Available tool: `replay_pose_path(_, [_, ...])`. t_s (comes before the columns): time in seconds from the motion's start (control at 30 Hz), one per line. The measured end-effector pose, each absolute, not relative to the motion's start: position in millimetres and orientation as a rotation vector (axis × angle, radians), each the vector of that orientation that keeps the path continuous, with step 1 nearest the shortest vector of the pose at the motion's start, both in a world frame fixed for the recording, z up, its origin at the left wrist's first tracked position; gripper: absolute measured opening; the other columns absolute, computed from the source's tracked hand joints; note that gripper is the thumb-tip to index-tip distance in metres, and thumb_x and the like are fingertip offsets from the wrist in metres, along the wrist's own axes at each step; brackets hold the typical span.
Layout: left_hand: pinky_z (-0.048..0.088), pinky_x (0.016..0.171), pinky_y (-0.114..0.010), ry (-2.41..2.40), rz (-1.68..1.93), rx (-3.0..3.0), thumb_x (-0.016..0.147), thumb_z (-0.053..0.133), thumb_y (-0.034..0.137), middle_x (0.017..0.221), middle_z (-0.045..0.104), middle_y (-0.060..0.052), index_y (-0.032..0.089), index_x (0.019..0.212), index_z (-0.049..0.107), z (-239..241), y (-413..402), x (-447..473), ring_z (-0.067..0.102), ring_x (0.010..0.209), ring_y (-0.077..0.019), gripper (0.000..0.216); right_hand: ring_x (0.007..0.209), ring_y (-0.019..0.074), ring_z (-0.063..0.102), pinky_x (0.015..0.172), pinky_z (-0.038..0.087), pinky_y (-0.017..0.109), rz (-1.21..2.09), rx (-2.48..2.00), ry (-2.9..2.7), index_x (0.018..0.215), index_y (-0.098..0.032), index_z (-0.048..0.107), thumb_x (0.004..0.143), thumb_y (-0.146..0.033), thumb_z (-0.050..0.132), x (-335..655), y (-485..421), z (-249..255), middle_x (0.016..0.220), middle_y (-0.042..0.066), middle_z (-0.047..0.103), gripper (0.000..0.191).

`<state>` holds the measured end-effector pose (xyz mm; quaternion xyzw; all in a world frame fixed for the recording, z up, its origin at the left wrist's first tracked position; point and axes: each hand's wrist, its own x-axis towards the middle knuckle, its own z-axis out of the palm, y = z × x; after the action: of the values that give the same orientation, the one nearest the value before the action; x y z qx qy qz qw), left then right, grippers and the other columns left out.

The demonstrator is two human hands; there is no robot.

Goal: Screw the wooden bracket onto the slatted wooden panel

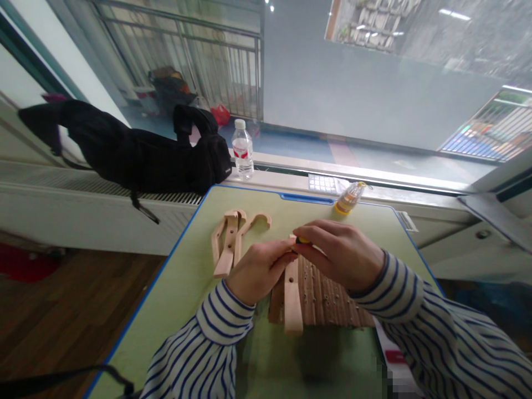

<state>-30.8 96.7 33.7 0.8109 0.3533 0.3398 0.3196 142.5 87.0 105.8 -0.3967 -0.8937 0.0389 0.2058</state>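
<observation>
My right hand (337, 252) is closed round a short yellow-and-black handle (303, 240), which looks like a stubby screwdriver's; most of it is hidden in the fingers. Against those fingertips, my left hand (261, 267) pinches at the upper end of a pale wooden hook piece (293, 299). What the left fingers grip is hidden. A round hole shows in the wood below them. The piece lies over the left side of a brown corrugated cardboard sheet (328, 296) dotted with small holes. Left of my hands rests a group of similar wooden hooks (231, 235).
The light green table (183, 288) has a blue edge. A small bottle of amber liquid (349, 198) is at its back right. On the sill stand a water bottle (243, 149) and a black bag (153, 158). Beyond is a window. A dark strap (70, 371) crosses the lower left.
</observation>
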Motion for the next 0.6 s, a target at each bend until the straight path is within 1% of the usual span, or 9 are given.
replay_pose_path(0.13, [0.045,0.063,-0.020,1.007,0.960,2.151,0.085,0.053,0.023,0.078,0.065,0.001,0.019,0.092,0.064,32.2,95.3,-30.1,0.057,0.065,-0.0098,0.013,0.081,0.0161,0.060,0.072,0.047,0.028,0.119,-1.107,-2.489,0.099,-0.010,0.060,0.089,-0.026,0.045,140.4,85.4,106.4,0.089,0.009,0.065,0.024])
replay_pose_path(0.27, [0.043,0.057,-0.019,1.114,1.055,2.159,0.080,0.061,0.026,0.073,0.065,0.003,0.019,0.098,0.064,31.0,95.1,-30.5,0.053,0.055,-0.0077,0.020,0.083,0.0155,0.060,0.074,0.047,0.028,0.167,-1.092,-2.497,0.100,-0.011,0.059,0.089,-0.026,0.044,139.1,86.6,108.3,0.091,0.009,0.064,0.024])
replay_pose_path(0.37, [0.043,0.057,-0.019,1.087,1.071,2.178,0.080,0.060,0.026,0.073,0.065,0.002,0.020,0.099,0.064,31.7,95.8,-31.4,0.053,0.055,-0.0076,0.020,0.083,0.0148,0.060,0.074,0.047,0.027,0.222,-1.098,-2.505,0.103,-0.013,0.058,0.089,-0.028,0.043,141.2,88.9,109.4,0.093,0.008,0.064,0.025])
replay_pose_path(0.43, [0.043,0.057,-0.019,1.074,1.061,2.185,0.081,0.059,0.026,0.074,0.066,0.002,0.020,0.100,0.064,32.1,96.3,-31.8,0.053,0.055,-0.0077,0.021,0.084,0.0154,0.060,0.075,0.047,0.028,0.248,-1.106,-2.522,0.109,-0.014,0.056,0.088,-0.030,0.045,143.7,90.2,110.4,0.095,0.007,0.064,0.028])
replay_pose_path(0.53, [0.044,0.058,-0.019,1.070,1.046,2.186,0.083,0.057,0.026,0.074,0.066,0.002,0.020,0.103,0.064,31.8,96.7,-32.3,0.053,0.055,-0.0079,0.022,0.091,0.0174,0.059,0.077,0.047,0.030,0.258,-1.092,-2.563,0.119,-0.016,0.050,0.084,-0.026,0.049,146.9,91.4,112.3,0.104,0.008,0.063,0.036])
replay_pose_path(0.6, [0.045,0.060,-0.019,1.060,1.032,2.196,0.083,0.056,0.026,0.074,0.066,0.002,0.020,0.102,0.064,31.7,96.9,-32.7,0.054,0.057,-0.0082,0.022,0.094,0.0175,0.059,0.078,0.047,0.030,0.264,-1.051,-2.582,0.119,-0.016,0.050,0.085,-0.024,0.048,147.6,92.2,113.6,0.108,0.008,0.062,0.035])
